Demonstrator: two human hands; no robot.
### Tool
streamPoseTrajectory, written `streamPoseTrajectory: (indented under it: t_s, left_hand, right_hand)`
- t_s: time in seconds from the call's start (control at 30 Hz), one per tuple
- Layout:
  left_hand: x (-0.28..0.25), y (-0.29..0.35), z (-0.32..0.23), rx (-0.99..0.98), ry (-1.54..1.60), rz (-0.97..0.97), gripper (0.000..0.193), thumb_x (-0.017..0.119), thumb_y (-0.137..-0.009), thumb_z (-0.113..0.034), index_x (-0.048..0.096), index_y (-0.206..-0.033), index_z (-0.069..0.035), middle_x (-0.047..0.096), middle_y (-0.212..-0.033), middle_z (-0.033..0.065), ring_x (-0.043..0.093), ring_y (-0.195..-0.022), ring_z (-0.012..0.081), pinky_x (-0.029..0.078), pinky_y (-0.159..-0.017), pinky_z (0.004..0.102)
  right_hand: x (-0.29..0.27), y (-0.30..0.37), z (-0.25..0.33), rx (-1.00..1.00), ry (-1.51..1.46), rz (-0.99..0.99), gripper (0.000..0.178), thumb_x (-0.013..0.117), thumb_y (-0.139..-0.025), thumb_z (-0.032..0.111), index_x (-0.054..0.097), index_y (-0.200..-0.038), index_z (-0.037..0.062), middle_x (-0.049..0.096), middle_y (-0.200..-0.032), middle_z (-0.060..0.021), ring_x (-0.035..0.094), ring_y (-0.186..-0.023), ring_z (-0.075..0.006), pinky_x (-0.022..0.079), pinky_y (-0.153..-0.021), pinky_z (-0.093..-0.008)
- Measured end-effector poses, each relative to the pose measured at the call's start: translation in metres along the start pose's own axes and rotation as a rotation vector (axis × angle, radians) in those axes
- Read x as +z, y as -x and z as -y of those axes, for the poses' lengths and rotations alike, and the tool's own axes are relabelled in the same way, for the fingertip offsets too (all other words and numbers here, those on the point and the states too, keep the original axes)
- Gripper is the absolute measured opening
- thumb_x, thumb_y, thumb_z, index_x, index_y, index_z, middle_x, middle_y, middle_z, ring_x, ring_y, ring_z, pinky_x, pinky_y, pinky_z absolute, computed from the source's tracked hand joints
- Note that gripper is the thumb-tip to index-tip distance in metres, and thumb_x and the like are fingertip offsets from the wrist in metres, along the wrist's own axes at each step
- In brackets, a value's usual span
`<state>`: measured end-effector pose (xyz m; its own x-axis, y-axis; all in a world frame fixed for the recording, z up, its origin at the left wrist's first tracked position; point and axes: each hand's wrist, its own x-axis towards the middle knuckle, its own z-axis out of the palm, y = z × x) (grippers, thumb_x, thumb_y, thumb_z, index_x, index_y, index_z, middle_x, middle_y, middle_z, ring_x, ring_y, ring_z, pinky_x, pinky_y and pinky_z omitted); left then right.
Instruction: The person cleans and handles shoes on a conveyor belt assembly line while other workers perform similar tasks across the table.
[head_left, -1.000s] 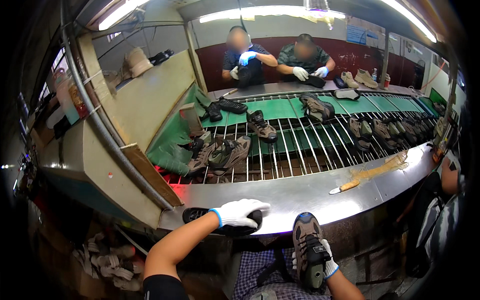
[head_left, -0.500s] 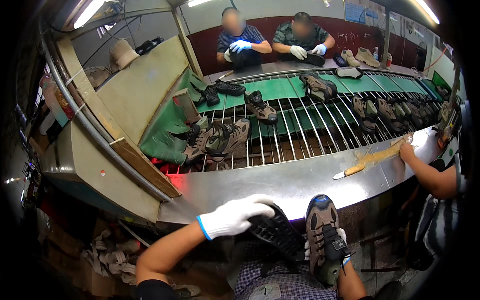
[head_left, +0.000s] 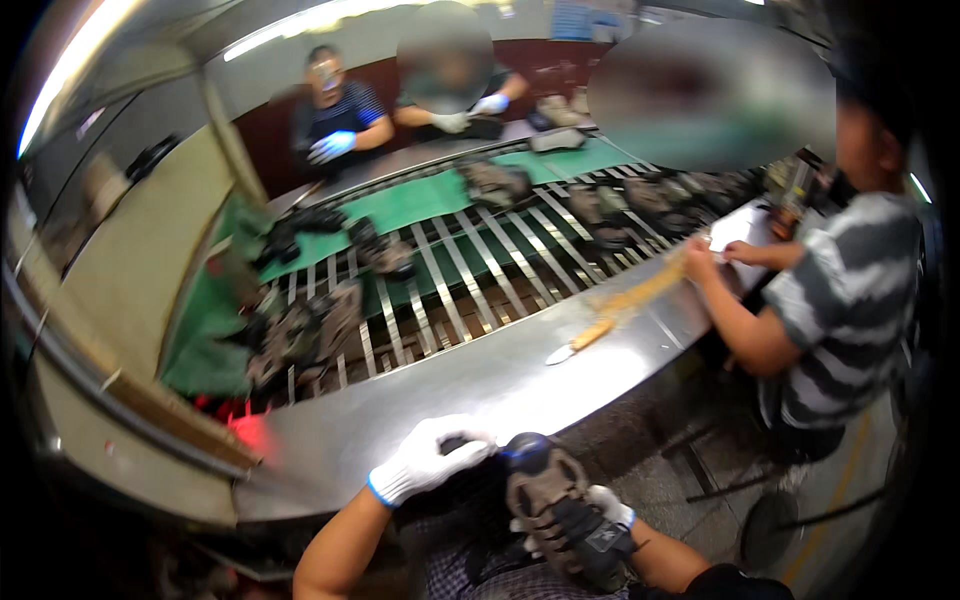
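Observation:
My left hand (head_left: 435, 462), in a white glove with a blue cuff, is closed over the top of a black rubber shoe sole (head_left: 468, 500), which is dark and blurred below the fingers. Beside it my right hand (head_left: 610, 506), also gloved, grips a brown and black lace-up shoe (head_left: 553, 498) from its right side and beneath. The shoe's toe points away from me, its tip close to my left fingertips. Part of the right hand is hidden under the shoe.
Ahead runs a metal ledge (head_left: 400, 408) bearing a wooden-handled blade (head_left: 585, 340). Behind it, a roller rack (head_left: 450, 275) carries several shoes. A co-worker in a striped shirt (head_left: 850, 290) is at the right; two gloved people work across the rack. A panel (head_left: 150, 260) stands left.
The view has swung right, bringing the striped-shirt co-worker further in. My left hand has come nearer the shoe's toe, and the sole has dropped lower beside the shoe.

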<state>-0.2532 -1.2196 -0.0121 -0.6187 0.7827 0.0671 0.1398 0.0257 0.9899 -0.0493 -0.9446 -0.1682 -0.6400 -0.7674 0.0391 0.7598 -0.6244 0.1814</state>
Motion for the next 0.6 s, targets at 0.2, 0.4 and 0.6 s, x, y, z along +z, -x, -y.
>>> streamPoseTrajectory:
  t_s: [0.2,0.4,0.6]
  left_hand:
    - [0.013,-0.01,0.031,-0.087,0.03,0.079,0.012,0.076,-0.099,-0.012,0.075,-0.101,0.0,0.076,-0.104,0.0058,0.068,-0.107,0.0171,0.053,-0.099,0.0337]
    - [0.007,-0.026,0.034,-0.107,0.209,0.111,0.01,0.076,-0.098,-0.011,0.075,-0.097,-0.001,0.075,-0.11,0.007,0.067,-0.107,0.0181,0.053,-0.099,0.0352]
    - [0.012,-0.016,0.052,0.031,0.314,0.138,0.031,0.074,-0.099,-0.03,0.072,-0.091,-0.001,0.073,-0.106,0.0113,0.066,-0.109,0.0271,0.05,-0.106,0.0434]
  right_hand:
    - [0.033,-0.015,-0.011,-0.124,0.261,0.079,0.116,0.089,-0.084,0.05,0.026,-0.166,-0.0031,0.038,-0.164,-0.035,0.047,-0.148,-0.0474,0.041,-0.125,-0.0567]
    - [0.022,-0.01,-0.014,-0.063,0.094,0.089,0.114,0.088,-0.086,0.047,0.025,-0.165,-0.0044,0.039,-0.163,-0.0362,0.049,-0.146,-0.0477,0.042,-0.124,-0.0561]
    - [0.018,-0.021,-0.019,-0.002,0.065,0.142,0.094,0.075,-0.099,0.043,0.026,-0.167,-0.0005,0.041,-0.162,-0.0352,0.05,-0.147,-0.0421,0.044,-0.123,-0.0535]
